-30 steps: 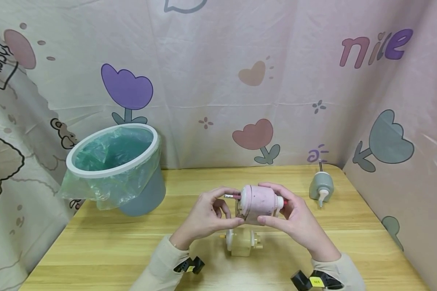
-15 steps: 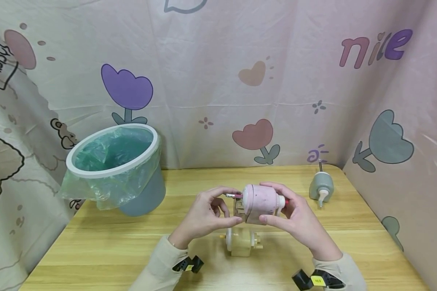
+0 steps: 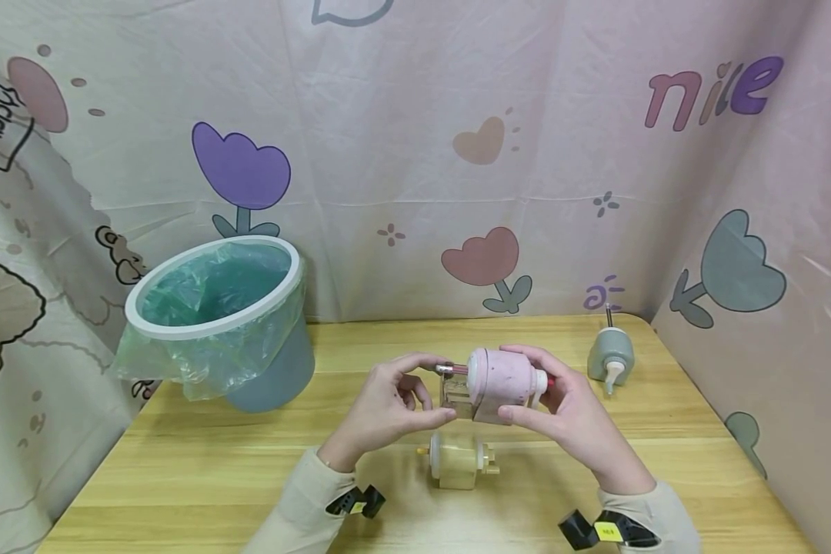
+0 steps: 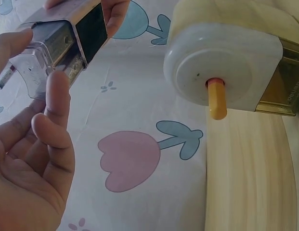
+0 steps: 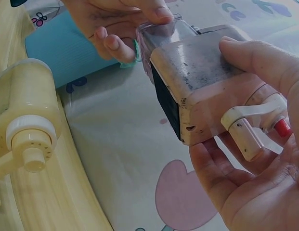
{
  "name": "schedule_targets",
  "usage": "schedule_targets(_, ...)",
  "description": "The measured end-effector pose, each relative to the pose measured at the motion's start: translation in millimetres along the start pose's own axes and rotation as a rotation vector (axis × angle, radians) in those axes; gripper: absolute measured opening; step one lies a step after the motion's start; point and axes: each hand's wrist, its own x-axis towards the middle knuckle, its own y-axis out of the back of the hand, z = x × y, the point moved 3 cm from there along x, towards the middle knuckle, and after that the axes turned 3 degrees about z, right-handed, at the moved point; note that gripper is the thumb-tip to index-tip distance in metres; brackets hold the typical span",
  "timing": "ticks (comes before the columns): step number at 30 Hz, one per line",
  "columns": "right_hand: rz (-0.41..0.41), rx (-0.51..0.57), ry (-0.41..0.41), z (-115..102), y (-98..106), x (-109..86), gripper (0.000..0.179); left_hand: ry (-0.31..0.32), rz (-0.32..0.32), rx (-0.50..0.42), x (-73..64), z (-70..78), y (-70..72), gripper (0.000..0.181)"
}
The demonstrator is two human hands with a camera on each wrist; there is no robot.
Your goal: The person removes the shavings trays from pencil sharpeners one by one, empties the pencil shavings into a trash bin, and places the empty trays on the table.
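A pink crank pencil sharpener [image 3: 505, 377] is held above the table, with a red pencil [image 3: 453, 369] through it. My right hand [image 3: 571, 404] grips its body at the crank end, thumb on the near side. My left hand [image 3: 391, 404] pinches the clear shavings drawer [image 3: 457, 392] between thumb and fingers. In the left wrist view the drawer [image 4: 67, 50] stands partly out of the sharpener's body, with some shavings visible in it. Below the hands a yellow pencil sharpener [image 3: 457, 462] rests on the table, a yellow-orange pencil [image 4: 217, 98] poking from its front.
A grey-blue bin [image 3: 277, 369] with a green plastic liner stands at the left of the wooden table [image 3: 201, 477]. At the back right is a grey pencil sharpener [image 3: 611, 354] with a pencil in it. A printed cloth [image 3: 388, 138] hangs behind.
My right hand has moved slightly right with the pink sharpener, and my left hand slightly left. The clear drawer now sticks out further from the body.
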Motion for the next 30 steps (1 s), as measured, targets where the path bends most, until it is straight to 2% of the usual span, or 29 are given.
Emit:
schedule_targets(13,-0.006,0.001,-0.019,2.0,1.1,-0.1,0.067,0.033,-0.001,-0.016,0.0,-0.2,1.2,0.055)
schedule_targets(22,0.009,-0.012,-0.049,4.6,4.1,-0.8,0.068,0.023,0.009,-0.019,0.2,-0.6,2.8,0.055)
schedule_targets(30,0.01,-0.016,-0.04,6.6,6.7,0.4,0.068,0.023,0.019,-0.02,-0.2,-2.7,5.2,0.055)
